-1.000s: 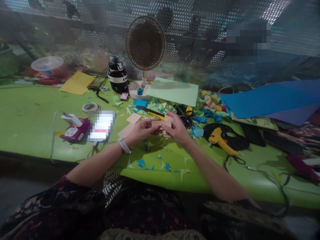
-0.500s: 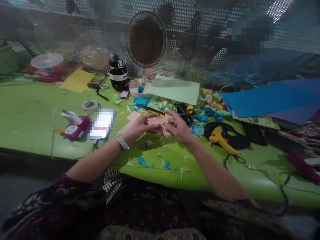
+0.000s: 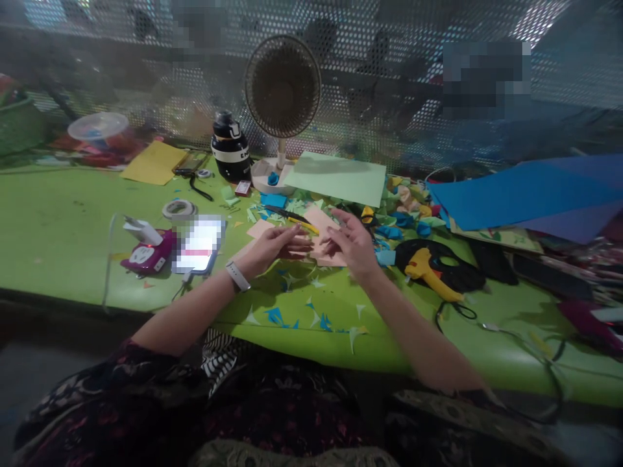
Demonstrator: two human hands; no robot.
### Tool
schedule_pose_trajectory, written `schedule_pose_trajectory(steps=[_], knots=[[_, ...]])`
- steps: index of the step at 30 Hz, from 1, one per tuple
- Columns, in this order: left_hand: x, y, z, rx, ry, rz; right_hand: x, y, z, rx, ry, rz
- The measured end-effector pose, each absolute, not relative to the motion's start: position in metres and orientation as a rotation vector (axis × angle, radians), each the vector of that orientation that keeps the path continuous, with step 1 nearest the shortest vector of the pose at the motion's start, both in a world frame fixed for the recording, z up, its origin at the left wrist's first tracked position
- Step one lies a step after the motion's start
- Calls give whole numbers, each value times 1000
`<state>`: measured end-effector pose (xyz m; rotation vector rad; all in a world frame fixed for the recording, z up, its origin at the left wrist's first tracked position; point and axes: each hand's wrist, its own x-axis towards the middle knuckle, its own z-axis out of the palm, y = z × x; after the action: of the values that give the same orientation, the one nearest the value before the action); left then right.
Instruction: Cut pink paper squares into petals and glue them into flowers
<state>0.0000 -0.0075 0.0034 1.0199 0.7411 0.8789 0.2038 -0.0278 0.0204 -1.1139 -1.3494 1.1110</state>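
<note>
My right hand pinches a small piece of peach paper, which stands tilted up from its fingers. More peach paper shows below, partly behind the fingers. My left hand, with a white band at its wrist, is just left of the paper. Its fingers are stretched out and hold nothing that I can see. Another peach paper piece lies on the green table beyond the left hand. Scissors with black blades and yellow on them lie just beyond both hands.
Paper scraps litter the table front. A lit phone, purple power strip and tape roll lie left. A fan, black bottle and green sheet stand behind; a yellow glue gun and blue sheets are right.
My hands have parted slightly. The peach paper, earlier flat between both hands' fingers, is now raised and tilted in my right hand, while my left fingers have come away from it.
</note>
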Motion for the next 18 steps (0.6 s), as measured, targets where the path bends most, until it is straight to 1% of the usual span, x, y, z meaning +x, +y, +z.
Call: schedule_pose_trajectory(steps=[4,7,10,14,18], knots=[[4,-9,-1,1059,746,936,189,-40,20,-1074,-1481,1310],[2,-7,-2,1097,752,963,193,-45,25,-1019,-1571,1337],[-1,-5,-1,1072,731,969,205,-45,32,-995,-1658,1231],[-3,-2,-1,1025,712,883,212,-41,32,-1004,-1919,975],[-4,-3,0,1079,715,861,209,-38,26,-895,-2090,744]])
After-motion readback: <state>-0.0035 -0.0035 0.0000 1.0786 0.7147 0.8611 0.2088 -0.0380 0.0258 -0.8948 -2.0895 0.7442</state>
